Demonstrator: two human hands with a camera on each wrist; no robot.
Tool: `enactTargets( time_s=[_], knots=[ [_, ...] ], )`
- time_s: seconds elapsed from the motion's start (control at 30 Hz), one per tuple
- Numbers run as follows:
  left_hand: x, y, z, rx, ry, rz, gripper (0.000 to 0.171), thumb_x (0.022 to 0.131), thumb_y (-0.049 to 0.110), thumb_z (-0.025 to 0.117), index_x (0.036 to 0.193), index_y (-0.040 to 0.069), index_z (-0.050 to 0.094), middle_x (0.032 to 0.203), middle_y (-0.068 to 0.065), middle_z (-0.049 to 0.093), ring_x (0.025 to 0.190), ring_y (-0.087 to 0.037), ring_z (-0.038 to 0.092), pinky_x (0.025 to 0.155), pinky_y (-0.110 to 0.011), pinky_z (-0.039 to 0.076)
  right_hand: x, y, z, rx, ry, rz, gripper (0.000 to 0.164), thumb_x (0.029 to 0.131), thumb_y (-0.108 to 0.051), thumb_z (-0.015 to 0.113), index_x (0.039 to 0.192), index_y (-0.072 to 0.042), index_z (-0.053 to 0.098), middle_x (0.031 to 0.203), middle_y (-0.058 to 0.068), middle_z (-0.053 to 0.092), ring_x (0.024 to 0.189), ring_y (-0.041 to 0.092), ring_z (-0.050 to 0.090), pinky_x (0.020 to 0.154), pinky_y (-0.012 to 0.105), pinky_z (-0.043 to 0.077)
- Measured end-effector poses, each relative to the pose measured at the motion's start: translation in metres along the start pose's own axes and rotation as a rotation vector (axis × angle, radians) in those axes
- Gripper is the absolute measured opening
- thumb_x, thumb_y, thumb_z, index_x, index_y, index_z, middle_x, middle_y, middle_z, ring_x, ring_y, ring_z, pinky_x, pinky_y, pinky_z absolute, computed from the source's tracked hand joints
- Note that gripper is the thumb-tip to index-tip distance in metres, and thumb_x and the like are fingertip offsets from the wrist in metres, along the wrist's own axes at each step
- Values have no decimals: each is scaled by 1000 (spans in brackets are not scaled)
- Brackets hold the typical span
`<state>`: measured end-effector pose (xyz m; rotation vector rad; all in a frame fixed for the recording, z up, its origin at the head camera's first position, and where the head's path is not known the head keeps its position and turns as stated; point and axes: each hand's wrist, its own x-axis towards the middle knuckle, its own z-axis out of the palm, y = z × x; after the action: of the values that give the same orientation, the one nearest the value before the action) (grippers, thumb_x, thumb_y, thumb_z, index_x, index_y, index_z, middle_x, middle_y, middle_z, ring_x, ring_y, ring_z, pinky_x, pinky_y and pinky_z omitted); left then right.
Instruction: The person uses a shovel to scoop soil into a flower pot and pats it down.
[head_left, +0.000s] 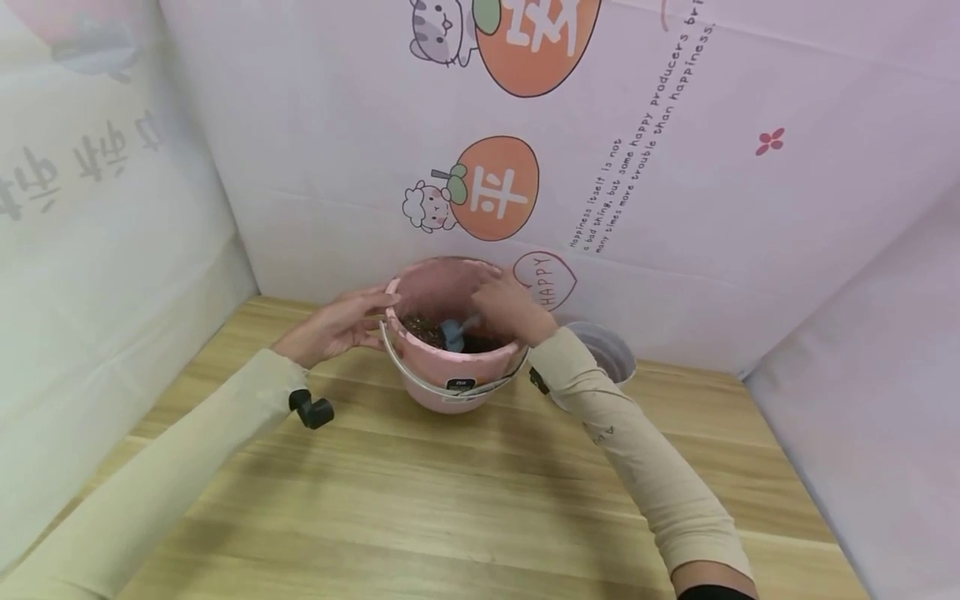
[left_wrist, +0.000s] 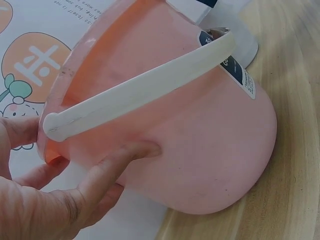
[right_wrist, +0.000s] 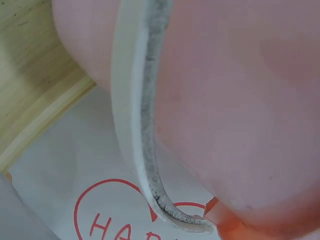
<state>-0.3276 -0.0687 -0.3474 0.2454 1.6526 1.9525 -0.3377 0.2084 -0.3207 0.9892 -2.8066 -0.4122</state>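
Note:
A pink bucket (head_left: pixel 442 367) with a white handle (left_wrist: pixel 145 92) stands on the table by the back wall, dark soil-like material (head_left: pixel 423 329) inside it. My left hand (head_left: pixel 341 325) grips its left side; in the left wrist view the thumb (left_wrist: pixel 142 150) presses the outer wall and other fingers reach the rim. Over the right rim, my right hand (head_left: pixel 517 307) reaches into the bucket and holds a small blue shovel (head_left: pixel 453 335) by its handle. The shovel's head lies at the dark material. In the right wrist view the bucket's wall (right_wrist: pixel 240 100) hides the right hand.
A greyish-white round container (head_left: pixel 611 350) stands right of the bucket, partly hidden by the right sleeve (head_left: pixel 600 408). Printed white cloth walls (head_left: pixel 322 150) close off the back and both sides. The wooden table (head_left: pixel 420 500) stretches in front of the bucket.

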Motion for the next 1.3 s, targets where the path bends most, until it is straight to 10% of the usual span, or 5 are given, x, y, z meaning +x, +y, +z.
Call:
enactTargets(
  time_s=[0.37, 0.8, 1.07, 1.3],
  knots=[
    [-3, 0, 1, -4, 0, 14, 60, 112, 15, 45, 166, 2, 19, 125, -14, 46, 79, -8, 63, 85, -34, 65, -4, -7, -3, 1, -90, 1, 16, 96, -21, 76, 105, -8, 78, 116, 8, 78, 122, 28, 66, 120, 41, 42],
    [-1, -2, 2, 1, 31, 18, 56, 112, 15, 45, 163, 0, 26, 129, -14, 46, 80, -9, 63, 83, -33, 64, -4, -5, -4, 23, -56, 1, 20, 98, -30, 75, 105, -12, 78, 116, 5, 76, 125, 28, 61, 121, 55, 37],
    [1, -1, 3, -10, 35, 37, 61, 112, 16, 46, 166, 3, 20, 161, -24, 30, 84, -10, 65, 86, -35, 65, -2, 6, -5, 92, -2, -54, 13, 95, -21, 77, 88, -10, 75, 94, 7, 75, 95, 25, 69, 99, 39, 54],
    [0, -1, 3, -17, 56, 14, 60, 112, 15, 47, 165, 2, 23, 148, -16, 41, 84, -10, 65, 90, -39, 64, -2, 6, -9, 151, -33, -38, 11, 99, -19, 73, 99, -9, 77, 126, 15, 73, 126, 33, 63, 116, 50, 46]
  ],
)
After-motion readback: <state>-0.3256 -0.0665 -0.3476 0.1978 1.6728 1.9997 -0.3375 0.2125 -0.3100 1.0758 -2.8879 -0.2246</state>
